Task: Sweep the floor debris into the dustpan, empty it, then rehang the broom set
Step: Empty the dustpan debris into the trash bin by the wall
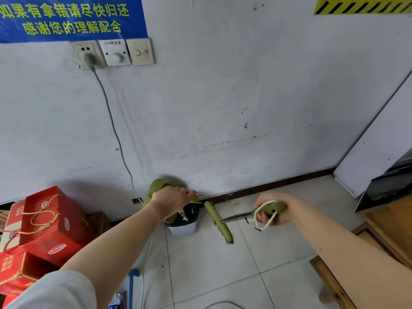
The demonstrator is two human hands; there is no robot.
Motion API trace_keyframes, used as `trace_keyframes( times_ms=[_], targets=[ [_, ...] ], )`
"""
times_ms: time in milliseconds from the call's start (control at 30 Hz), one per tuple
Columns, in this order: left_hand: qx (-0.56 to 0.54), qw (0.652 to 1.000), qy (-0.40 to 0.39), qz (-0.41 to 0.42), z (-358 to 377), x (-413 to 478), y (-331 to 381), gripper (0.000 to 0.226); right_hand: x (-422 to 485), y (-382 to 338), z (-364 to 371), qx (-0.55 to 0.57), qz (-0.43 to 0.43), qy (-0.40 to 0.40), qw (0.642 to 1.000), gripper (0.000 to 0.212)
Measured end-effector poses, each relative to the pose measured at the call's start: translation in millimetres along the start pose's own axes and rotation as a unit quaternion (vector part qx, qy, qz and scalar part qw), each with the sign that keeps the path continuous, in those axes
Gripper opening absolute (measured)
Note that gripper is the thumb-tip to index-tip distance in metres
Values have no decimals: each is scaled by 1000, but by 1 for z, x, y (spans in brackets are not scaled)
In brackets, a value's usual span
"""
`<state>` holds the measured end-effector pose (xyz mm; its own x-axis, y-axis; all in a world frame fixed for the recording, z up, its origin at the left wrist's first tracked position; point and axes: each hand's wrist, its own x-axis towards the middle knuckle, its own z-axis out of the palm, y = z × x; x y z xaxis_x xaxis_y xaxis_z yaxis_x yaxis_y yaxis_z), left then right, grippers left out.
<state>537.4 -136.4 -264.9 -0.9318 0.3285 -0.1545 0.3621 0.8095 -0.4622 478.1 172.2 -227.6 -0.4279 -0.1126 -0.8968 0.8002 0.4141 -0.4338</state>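
Over the bin (183, 228), hands clenched: dustpan (156, 190), broom (219, 221).

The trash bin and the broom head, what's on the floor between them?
In the head view, nothing: only bare tile separates the trash bin from the green broom head, which lies just to its right.

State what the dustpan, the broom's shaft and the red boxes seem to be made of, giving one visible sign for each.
Dustpan: probably moulded plastic, with a matt green, smoothly curved shell.
Broom's shaft: likely metal, thin, grey and slightly shiny, ending in a green grip that looks plastic.
Red boxes: printed cardboard, with folded edges and cord handles.
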Motion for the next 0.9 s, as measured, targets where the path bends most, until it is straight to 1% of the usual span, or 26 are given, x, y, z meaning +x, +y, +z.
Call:
trace_keyframes(
  times_ms=[200, 367, 467, 567, 767, 833, 900],
  targets=[
    [18, 999, -6, 49, -9, 12, 14, 45, 2, 17, -8, -7, 8, -9, 1000, 25],
    [42, 995, -16, 90, -19, 19, 32, 56, 0, 30, -27, -18, 24, -18, 999, 28],
    [52, 993, -22, 108, -23, 25, 43, 56, -1, 32, -40, -22, 28, -24, 999, 28],
    [50, 994, -14, 99, -28, 31, 52, 53, -6, 30, -47, -5, 43, -39, 998, 28],
    [50, 994, -8, 100, -33, 35, 61, 45, -8, 20, -53, -11, 20, -39, 999, 28],
    [36, 996, -11, 83, -33, 35, 59, 44, -9, 16, -53, -18, 14, -39, 999, 26],
    [19, 999, -11, 44, -34, 32, 52, 41, -10, 11, -51, -30, 4, -37, 999, 25]
  ],
)
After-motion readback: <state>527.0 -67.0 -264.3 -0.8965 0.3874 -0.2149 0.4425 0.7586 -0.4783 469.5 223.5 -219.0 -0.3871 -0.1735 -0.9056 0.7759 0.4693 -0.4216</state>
